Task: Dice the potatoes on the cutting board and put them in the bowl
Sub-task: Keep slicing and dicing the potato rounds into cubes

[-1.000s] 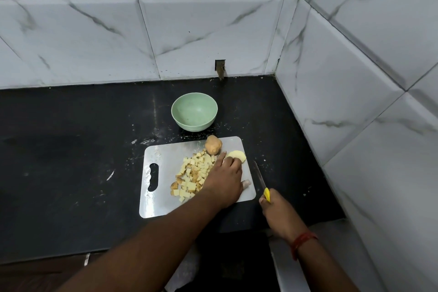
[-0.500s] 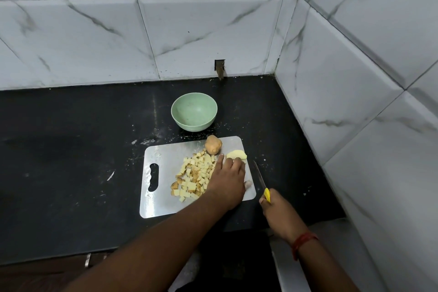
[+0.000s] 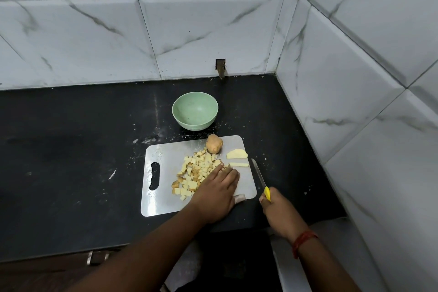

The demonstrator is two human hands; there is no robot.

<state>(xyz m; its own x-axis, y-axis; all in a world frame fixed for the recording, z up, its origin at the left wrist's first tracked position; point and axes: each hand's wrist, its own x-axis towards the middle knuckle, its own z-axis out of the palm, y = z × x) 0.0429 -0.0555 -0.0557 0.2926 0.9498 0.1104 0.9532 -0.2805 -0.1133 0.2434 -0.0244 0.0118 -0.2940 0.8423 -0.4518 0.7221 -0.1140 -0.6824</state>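
Resting flat, fingers straight, left hand against diced potato; right hand grip curled round knife handle.

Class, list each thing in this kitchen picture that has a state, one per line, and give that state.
Green bowl: upright, empty.
Cutting board: flat on the counter.
Diced potato: heaped on the board.
Whole potato: uncut, skin on.
Potato slices: two, not yet diced.
Knife: held, blade off the food.
Left hand: flat against the dice.
Right hand: grips the knife handle.
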